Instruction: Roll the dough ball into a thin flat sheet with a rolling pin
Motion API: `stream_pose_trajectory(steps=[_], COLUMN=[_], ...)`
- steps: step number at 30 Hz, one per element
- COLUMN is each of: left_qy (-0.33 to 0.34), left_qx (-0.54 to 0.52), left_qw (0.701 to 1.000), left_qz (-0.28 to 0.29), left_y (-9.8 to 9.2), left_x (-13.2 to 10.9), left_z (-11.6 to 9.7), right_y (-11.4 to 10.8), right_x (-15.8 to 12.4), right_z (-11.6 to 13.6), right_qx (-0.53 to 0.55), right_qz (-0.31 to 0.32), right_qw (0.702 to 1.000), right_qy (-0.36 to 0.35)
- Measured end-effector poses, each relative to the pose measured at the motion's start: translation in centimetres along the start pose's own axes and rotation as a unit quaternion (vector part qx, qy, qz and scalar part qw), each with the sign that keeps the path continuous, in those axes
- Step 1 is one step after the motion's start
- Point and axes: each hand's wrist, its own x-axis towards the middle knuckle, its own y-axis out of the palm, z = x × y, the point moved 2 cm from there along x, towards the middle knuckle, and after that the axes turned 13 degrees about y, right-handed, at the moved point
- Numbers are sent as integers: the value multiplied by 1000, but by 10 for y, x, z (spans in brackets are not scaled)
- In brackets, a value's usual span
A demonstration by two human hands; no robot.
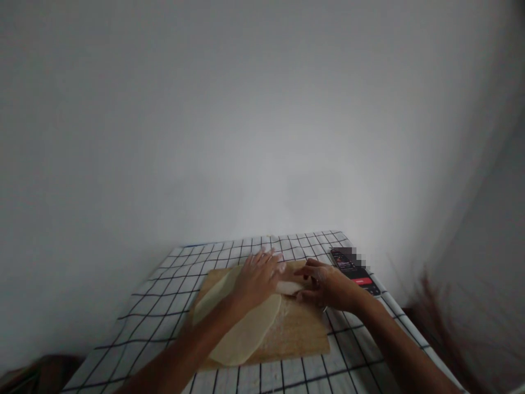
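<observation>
A thin, pale sheet of dough (241, 345) lies flat on a wooden board (303, 334), reaching past its near edge. My left hand (257, 278) is spread over the far part of the sheet, palm down and fingers stretched away from me. Part of the dough is hidden beneath that hand and forearm. To the right, my right hand (322, 282) has its fingers and thumb curled around the end of a pale, narrow piece (289, 288). This piece runs between both hands; whether it is dough or a rolling pin, I cannot tell. White flour marks the fingers.
A white cloth with black grid lines (159, 303) covers the table under the board. Right of the board lies a phone (356, 273) with its screen lit. The table's far edge meets a plain wall (262, 137). Reddish, feathery stalks (430, 306) stand beyond the right edge.
</observation>
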Motion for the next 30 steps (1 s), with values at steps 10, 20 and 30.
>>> stream_pose_trajectory(steps=[10, 20, 30], left_qy=[-152, -137, -139], left_qx=[-223, -349, -373], left_qw=[962, 922, 915], left_qz=[-41, 98, 65], left_y=[-47, -18, -20], left_x=[-70, -12, -8], left_z=[43, 103, 104], right_y=[7, 15, 14], right_x=[-3, -5, -5], right_z=[10, 17, 16], right_qx=[-3, 51, 58], right_qz=[83, 86, 101], right_qw=[995, 991, 989], right_qy=[-54, -91, -95])
